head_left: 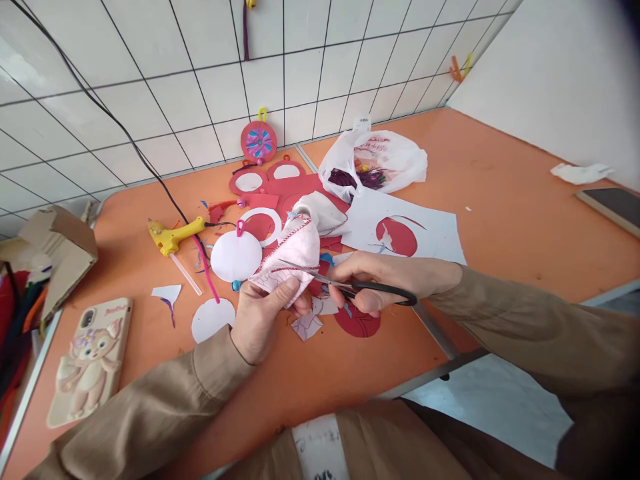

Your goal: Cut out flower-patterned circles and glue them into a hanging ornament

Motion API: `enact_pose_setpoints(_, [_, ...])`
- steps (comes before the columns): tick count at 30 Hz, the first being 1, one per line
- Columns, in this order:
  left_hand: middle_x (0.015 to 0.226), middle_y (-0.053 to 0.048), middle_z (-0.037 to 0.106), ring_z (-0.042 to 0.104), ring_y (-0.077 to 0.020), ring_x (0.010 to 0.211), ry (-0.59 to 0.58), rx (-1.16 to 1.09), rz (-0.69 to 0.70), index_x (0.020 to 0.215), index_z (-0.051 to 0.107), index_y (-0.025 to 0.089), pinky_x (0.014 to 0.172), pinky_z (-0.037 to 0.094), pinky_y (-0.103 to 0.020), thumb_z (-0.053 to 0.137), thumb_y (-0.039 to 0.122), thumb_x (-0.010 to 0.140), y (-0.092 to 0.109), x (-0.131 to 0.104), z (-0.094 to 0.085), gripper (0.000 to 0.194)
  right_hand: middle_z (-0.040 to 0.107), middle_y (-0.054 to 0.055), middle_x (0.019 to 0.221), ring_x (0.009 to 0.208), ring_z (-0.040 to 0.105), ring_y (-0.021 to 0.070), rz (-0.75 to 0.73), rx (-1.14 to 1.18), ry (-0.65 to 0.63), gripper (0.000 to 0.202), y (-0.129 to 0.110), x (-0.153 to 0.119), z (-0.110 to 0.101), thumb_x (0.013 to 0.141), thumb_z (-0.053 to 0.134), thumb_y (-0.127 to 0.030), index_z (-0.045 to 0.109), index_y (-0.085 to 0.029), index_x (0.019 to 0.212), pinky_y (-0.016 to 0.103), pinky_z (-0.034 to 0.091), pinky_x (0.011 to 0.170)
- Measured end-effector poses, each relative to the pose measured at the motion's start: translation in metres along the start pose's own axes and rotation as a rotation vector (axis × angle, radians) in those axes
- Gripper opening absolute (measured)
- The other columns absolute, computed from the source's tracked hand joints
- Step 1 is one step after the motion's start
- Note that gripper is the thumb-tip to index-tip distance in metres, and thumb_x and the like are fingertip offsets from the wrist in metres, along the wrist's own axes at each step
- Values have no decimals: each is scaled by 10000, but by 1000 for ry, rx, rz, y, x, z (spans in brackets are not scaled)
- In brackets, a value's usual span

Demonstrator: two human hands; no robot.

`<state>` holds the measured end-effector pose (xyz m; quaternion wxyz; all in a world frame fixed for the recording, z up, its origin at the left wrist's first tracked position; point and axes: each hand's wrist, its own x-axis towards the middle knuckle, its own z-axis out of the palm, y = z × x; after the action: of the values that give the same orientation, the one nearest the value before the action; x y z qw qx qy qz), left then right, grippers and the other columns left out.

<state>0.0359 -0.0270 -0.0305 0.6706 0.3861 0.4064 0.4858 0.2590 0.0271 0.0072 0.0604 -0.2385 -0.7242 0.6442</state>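
Note:
My left hand (pixel 267 313) pinches the lower edge of a white cloth (pixel 295 250) with red stitched edging and drawn lines on it. In my right hand (pixel 380 277) is a pair of black-handled scissors (pixel 385 288), its blades pointing left over the cloth. One blade lies across the fabric; whether the other is under it I cannot tell. Left of the cloth are a white paper disc (pixel 236 257) with a pink loop and a white ring (pixel 277 230). Below my right hand lies a red disc (pixel 357 321) beside patterned scraps (pixel 307 325).
A yellow glue gun (pixel 175 233) with its cord lies left, above a phone in a cartoon case (pixel 93 363). A plastic bag (pixel 380 160) holds dark tassels at the back. White paper with a cut-out hole (pixel 440 230) lies right. A cardboard box (pixel 63 250) stands at the left edge.

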Motion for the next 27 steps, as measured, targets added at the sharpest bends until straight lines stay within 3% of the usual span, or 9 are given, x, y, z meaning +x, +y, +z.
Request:
enact_pose_setpoints(6, [517,-13,680,606,-116,459,-2,-15,-34,611,716,148,486,504,-223,874,431,707,-2,0,1,337,526,-12,656,538,512,94,74,-30,-57,724,2,3,-9,744,623,-828,605,-121,897,205,408,463])
enact_pose_setpoints(13, [479,-11,658,584,-113,424,-10,-10,-69,641,709,138,445,463,-214,887,448,675,0,-2,2,359,572,12,689,583,528,104,51,-67,-122,768,4,5,-20,716,637,-840,646,-105,939,208,420,498])
enact_pose_setpoints(21, [466,-23,652,586,-124,419,18,-16,-88,578,688,139,448,460,-234,866,426,680,1,-3,2,352,508,-30,608,482,431,60,6,-21,-77,653,2,10,-17,696,759,-726,664,-98,848,172,365,415])
enact_pose_setpoints(27, [464,-29,655,588,-139,406,35,-47,-81,604,694,139,422,452,-240,855,398,674,0,-1,0,313,468,-55,538,432,394,44,99,37,-49,592,1,11,-17,630,867,-610,642,-88,794,150,328,368])
